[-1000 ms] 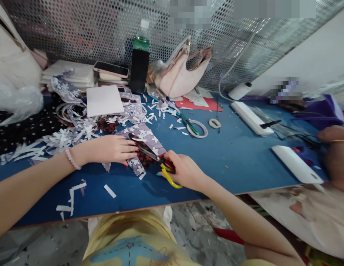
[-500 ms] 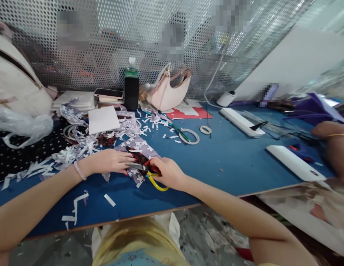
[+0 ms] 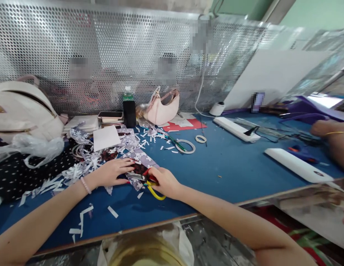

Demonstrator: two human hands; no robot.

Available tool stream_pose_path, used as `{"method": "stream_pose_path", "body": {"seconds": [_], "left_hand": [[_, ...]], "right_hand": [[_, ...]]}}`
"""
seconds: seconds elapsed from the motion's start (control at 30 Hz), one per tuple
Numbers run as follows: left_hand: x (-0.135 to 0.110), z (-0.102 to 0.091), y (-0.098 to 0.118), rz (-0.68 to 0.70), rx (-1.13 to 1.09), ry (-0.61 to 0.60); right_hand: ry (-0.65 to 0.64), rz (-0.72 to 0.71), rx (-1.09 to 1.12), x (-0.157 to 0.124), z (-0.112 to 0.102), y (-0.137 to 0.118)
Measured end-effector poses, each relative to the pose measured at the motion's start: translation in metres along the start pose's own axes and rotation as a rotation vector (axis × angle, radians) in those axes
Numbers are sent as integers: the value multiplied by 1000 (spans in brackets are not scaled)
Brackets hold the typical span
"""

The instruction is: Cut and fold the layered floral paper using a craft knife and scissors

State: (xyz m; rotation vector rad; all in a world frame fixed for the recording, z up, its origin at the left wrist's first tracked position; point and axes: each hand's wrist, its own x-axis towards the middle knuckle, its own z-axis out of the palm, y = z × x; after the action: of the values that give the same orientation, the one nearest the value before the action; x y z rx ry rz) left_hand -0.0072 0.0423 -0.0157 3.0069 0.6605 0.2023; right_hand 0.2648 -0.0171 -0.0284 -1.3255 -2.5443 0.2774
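Observation:
My right hand (image 3: 164,181) is closed round the red and yellow handles of a pair of scissors (image 3: 145,180), whose blades point left into a piece of purple flowered fabric (image 3: 141,162) with a dark red patch. My left hand (image 3: 113,172) lies flat, fingers stretched, pressing that fabric onto the blue table (image 3: 216,166). A pink bead bracelet (image 3: 86,185) is on my left wrist.
White and purple cut scraps (image 3: 77,170) litter the table's left. Behind stand a white card (image 3: 106,137), a phone (image 3: 110,115), a bottle (image 3: 128,107), a pink handbag (image 3: 161,107), tape rolls (image 3: 185,146) and a power strip (image 3: 235,129). Another person's arm (image 3: 331,140) is at the right. A perforated metal screen (image 3: 119,59) backs the table.
The view has tilted up and pulled back, showing more of the screen. My right hand has pushed the scissors further left into the fabric; my left hand stays pressing on it.

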Motion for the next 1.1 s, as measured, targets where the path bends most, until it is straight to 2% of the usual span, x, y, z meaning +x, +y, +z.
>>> {"method": "stream_pose_path", "body": {"seconds": [0.13,0.23,0.57,0.7,0.9,0.97,1.1], "left_hand": [[0,1,1,-323,31,-26],[-1,4,2,-431,43,-23],[-4,0,11,-448,13,97],[-5,-9,11,-460,15,214],[-11,-37,12,-456,36,341],[-11,-44,13,-441,-21,370],[-7,-50,16,-403,-285,426]], "right_hand": [[21,18,25,2,-1,-1],[23,20,39,2,-2,0],[42,40,197,2,-1,1],[138,99,360,2,2,10],[300,120,688,10,6,22],[310,94,791,13,7,24],[296,44,912,14,2,26]]}}
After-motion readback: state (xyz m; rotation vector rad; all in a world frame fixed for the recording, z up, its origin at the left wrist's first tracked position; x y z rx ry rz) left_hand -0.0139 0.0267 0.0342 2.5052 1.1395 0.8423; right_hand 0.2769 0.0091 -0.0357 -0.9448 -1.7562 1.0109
